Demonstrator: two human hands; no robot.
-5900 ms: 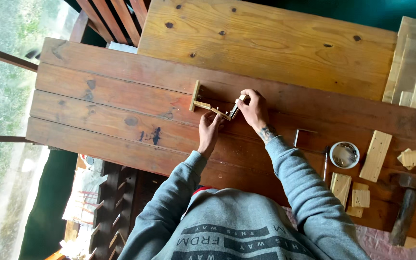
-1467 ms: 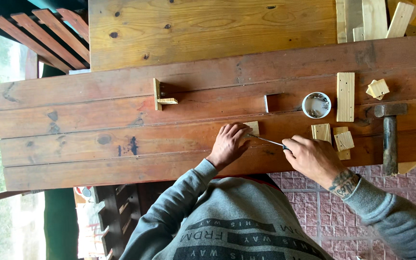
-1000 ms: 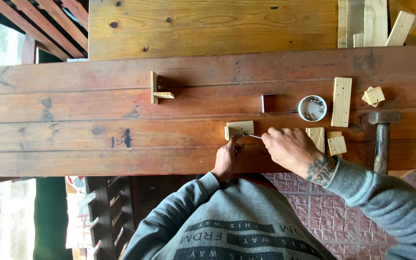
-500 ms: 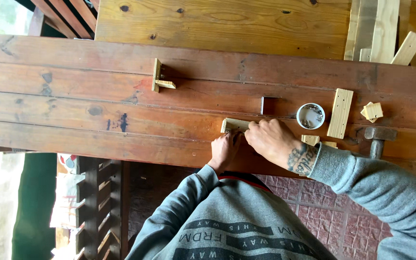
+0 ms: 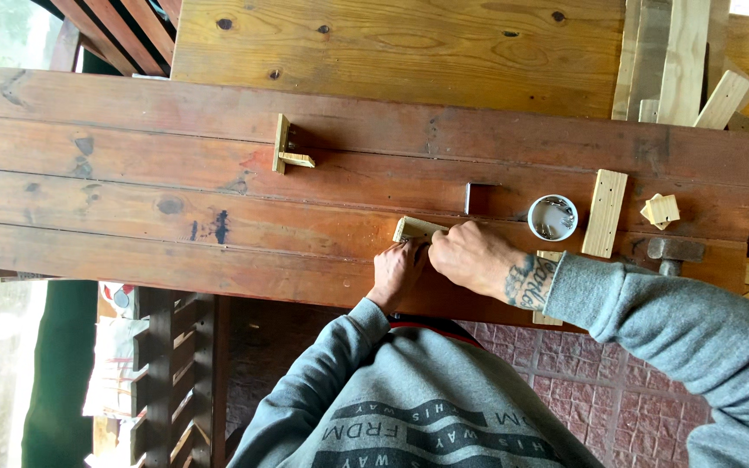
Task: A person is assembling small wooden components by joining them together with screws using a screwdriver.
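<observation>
My left hand (image 5: 399, 269) and my right hand (image 5: 470, 257) are pressed together at the near edge of a dark red plank table (image 5: 132, 182). Both touch a small pale wooden block (image 5: 415, 229) lying on the table just beyond my fingers. My right fingers are pinched at the block's right end; whether they hold a nail or thin tool there is hidden. A small assembled wooden T-shaped piece (image 5: 286, 157) stands farther back to the left.
A white round cup of nails (image 5: 552, 217) sits right of my hands, beside a drilled wooden strip (image 5: 604, 212), small offcuts (image 5: 661, 209), a hammer head (image 5: 674, 251) and a dark metal bracket (image 5: 476, 198). Lighter planks (image 5: 392, 43) and stacked slats (image 5: 678, 61) lie beyond.
Earlier both hands worked at the T-shaped piece. They then came to the near edge, and the right hand closed in on the small block until both hands met on it.
</observation>
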